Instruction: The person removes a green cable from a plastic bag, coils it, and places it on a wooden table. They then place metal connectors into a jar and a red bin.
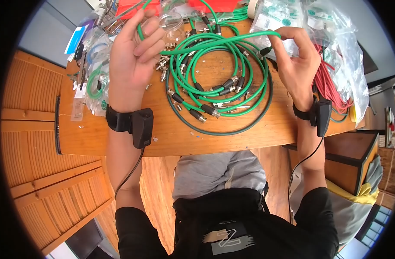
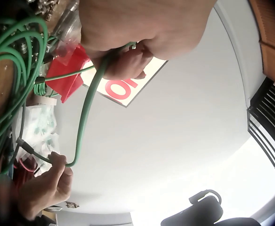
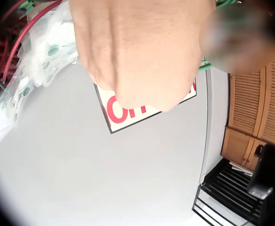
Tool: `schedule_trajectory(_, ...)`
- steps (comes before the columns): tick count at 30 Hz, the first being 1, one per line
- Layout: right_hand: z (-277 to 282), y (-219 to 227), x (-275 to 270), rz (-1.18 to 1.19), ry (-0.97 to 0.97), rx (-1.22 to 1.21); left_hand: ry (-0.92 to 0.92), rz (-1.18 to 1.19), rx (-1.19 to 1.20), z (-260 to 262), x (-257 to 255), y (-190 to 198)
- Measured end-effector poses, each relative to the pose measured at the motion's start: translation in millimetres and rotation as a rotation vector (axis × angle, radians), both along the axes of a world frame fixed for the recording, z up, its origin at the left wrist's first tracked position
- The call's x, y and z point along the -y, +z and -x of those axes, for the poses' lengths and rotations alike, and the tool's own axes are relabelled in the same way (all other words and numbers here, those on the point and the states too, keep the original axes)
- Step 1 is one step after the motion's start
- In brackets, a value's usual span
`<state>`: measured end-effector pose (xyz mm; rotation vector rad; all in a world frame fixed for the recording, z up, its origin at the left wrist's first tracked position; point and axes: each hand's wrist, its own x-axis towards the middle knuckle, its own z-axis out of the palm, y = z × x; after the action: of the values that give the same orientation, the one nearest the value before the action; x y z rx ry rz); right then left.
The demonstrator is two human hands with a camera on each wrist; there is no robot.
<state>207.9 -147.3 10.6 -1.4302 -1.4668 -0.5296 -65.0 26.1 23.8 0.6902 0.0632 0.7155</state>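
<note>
Green cable (image 1: 223, 39) stretches in strands between the two raised hands. The left hand (image 1: 135, 56), palm toward the head camera, has its fingers curled round the cable at the upper left. On the other side the right hand (image 1: 297, 60) pinches the cable's bend between thumb and forefinger, a black connector (image 1: 264, 51) hanging just beside the thumb. In the left wrist view the cable (image 2: 85, 117) runs from the left hand (image 2: 128, 59) down to the right hand (image 2: 48, 188). Below them, coiled green cables (image 1: 251, 82) with metal-tipped black connectors (image 1: 197, 115) lie on the table.
A dark cable loop (image 1: 232, 133) surrounds the coils on the wooden table (image 1: 249, 144). Red cables (image 1: 329, 86) and clear plastic bags (image 1: 342, 56) lie at the right. Bagged parts (image 1: 94, 82) lie at the left, loose metal connectors (image 1: 163, 69) near the left hand, red trays (image 1: 214, 5) at the back.
</note>
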Motion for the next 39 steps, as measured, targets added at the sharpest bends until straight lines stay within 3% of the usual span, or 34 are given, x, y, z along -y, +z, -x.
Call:
schedule_trajectory(2, -3.6, -0.3, -1.6, -0.053, -0.136, 0.056, -0.005, -0.031, -0.012, -1.2, 5.4, 5.4)
schedule_trajectory(5, -4.4, 1.9, 1.5, -0.005, -0.262, -0.184, -0.018, -0.046, -0.017, -1.7, 9.8, 7.7)
schedule_trajectory(9, -5.1, 4.5, 3.8, -0.103, 0.139, -0.525, -0.016, -0.061, -0.087, -6.1, 11.5, 3.4)
schedule_trajectory(13, -18.0, -0.8, -4.8, -0.145, 0.204, -0.387, 0.101, -0.184, -0.282, -3.0, 9.3, 2.5)
schedule_trajectory(16, -23.7, -1.0, -0.9, -0.046, 0.127, -0.474, 0.266, -0.324, -0.370, -3.1, 13.3, 7.1)
schedule_trajectory(19, -35.3, -0.9, -3.1, -0.141, 0.075, -0.451, 0.258, -0.348, -0.432, 1.5, 6.3, 4.8)
schedule_trajectory(23, -44.9, -1.1, -0.3, -0.209, -0.137, -0.348, 0.236, -0.354, -0.495, -3.2, 9.0, 1.5)
schedule_trajectory(24, -29.0, 9.1, 2.6, -0.193, -0.126, -0.473, 0.225, -0.348, -0.477, -1.7, 7.8, 0.6)
schedule_trajectory(28, -29.2, 9.3, 5.2, 0.054, 0.055, -0.798, 0.106, -0.396, -0.473, -6.7, 18.4, 2.5)
schedule_trajectory(32, -19.6, 20.2, 7.4, 0.172, 0.441, -1.045, 0.079, -0.636, -0.635, -19.0, 32.0, -0.8)
schedule_trajectory(35, -8.0, 18.2, 3.0, 0.192, 0.599, -1.031, 0.038, -0.713, -0.610, -28.2, 37.8, -5.3)
schedule_trajectory(39, 7.3, 6.4, 1.5, 0.342, 0.449, -0.860, 0.055, -0.842, -0.679, -35.9, 48.1, -5.0)
